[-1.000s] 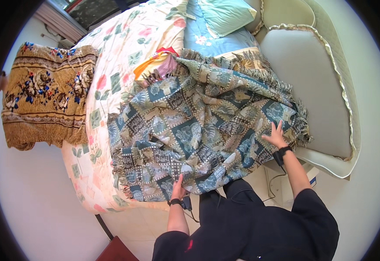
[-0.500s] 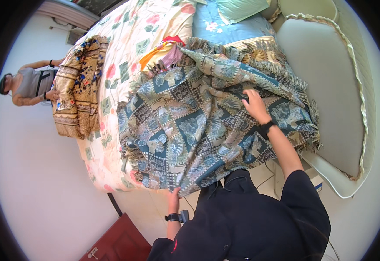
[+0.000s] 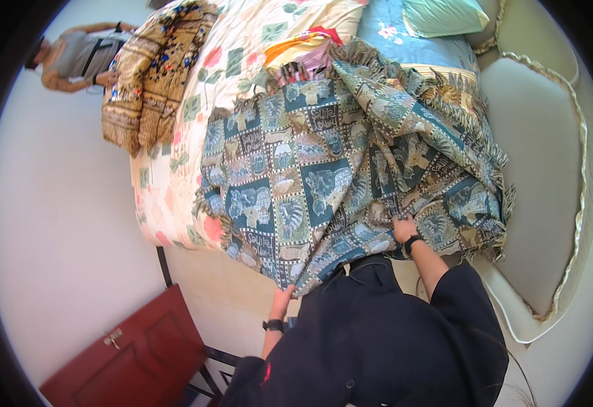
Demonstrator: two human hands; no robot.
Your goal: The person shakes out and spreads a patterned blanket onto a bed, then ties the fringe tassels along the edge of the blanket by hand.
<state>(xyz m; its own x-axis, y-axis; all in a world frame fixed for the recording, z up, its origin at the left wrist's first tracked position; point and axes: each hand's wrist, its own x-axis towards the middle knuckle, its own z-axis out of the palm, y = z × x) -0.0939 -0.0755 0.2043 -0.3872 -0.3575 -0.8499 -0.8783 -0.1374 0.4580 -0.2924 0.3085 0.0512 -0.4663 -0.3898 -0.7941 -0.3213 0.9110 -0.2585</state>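
A teal and brown patterned woven throw (image 3: 310, 183) with fringed edges lies spread over the near side of the bed, its right part bunched in folds. At its near left edge my left hand (image 3: 283, 300) is closed on the cloth, pulling it taut toward me. My right hand (image 3: 403, 229) is closed on the near edge farther right, close to my waist; its fingertips are partly hidden in the folds. Beyond the throw lie a yellow, red and pink cloth (image 3: 303, 53) and a blue bedsheet (image 3: 388, 34).
The bed has a floral cover (image 3: 181, 197). At the far left another person (image 3: 83, 61) holds a brown patterned blanket (image 3: 150, 81). A padded grey headboard (image 3: 534, 169) stands on the right, near a green pillow (image 3: 445, 17). A red door (image 3: 130, 346) is at the lower left.
My right hand has come back from the middle of the throw to its near edge and grips it. The throw's left part lies flatter. The whole view has shifted.
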